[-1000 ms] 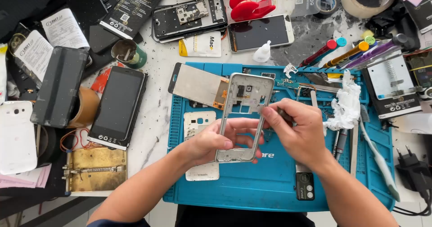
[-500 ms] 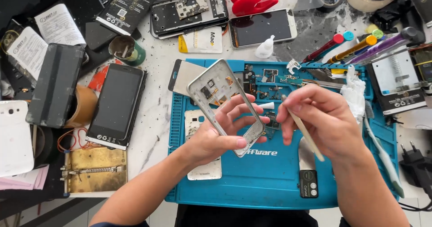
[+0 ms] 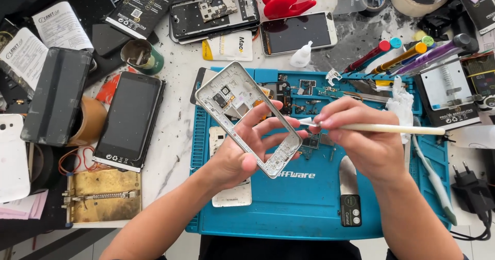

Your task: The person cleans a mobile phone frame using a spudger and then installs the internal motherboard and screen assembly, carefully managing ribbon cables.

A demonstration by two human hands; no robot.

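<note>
Two bare hands work above a blue rectangular silicone repair mat [image 3: 309, 213], the largest item on the cluttered white marble-patterned table [image 3: 175, 152]. On the table to the mat's left lies a black slab-shaped smartphone [image 3: 129, 120], screen up.

Left hand [image 3: 242, 152]: closed around a silver-grey rectangular phone mid-frame [image 3: 246, 116], held tilted above the mat's upper-left part. This frame is an open shell; fingers show through its large central window. Small dark components sit in its upper end near the top corner, and its lower end carries fine ribbing.

Right hand [image 3: 361, 141]: pinched shut on a slim cream-white plastic stick tool [image 3: 381, 129], held nearly level. The tool's tip meets the frame's right edge, near the left fingertips [image 3: 291, 122].

Smallest items: loose circuit parts [image 3: 304, 105] lie scattered on the mat behind the frame.

Obscured: the frame's lower-left edge is covered by the left palm; the exact contact point of the tool tip is hard to make out; a white phone back cover [image 3: 232, 193] lies largely hidden under the left wrist.
</note>
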